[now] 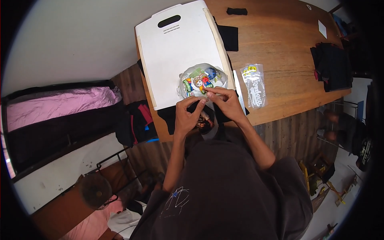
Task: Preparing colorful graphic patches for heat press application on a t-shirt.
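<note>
The fingers of the left hand [187, 115] and right hand [229, 105] pinch the gathered plastic of a rounded, translucent bag with colourful cartoon pictures showing on or through it [202, 77]. The fingertips sit close together at the bag's near side; the exact fold they grip is hidden. The bag is at the near right part of a large white rectangular board with a black oval slot [180, 46]; whether it rests there or is held just above cannot be told.

As far as can be judged, the bag is full and its plastic is drawn together, while no finished fastening shows, so the work at its neck seems partly done.

The forearms converge from the near side, the left one steeper, the right one slanting leftward from a bent elbow. Both thumbs point inward over curled fingers.

Just below the hands is a dark, colour-patterned item [205, 123], partly covered. The board lies on a brown wooden table [282, 52]. To its right is a flat clear plastic sleeve with white printing [253, 87]; farther right, a heap of black and red clothes [333, 66].
</note>
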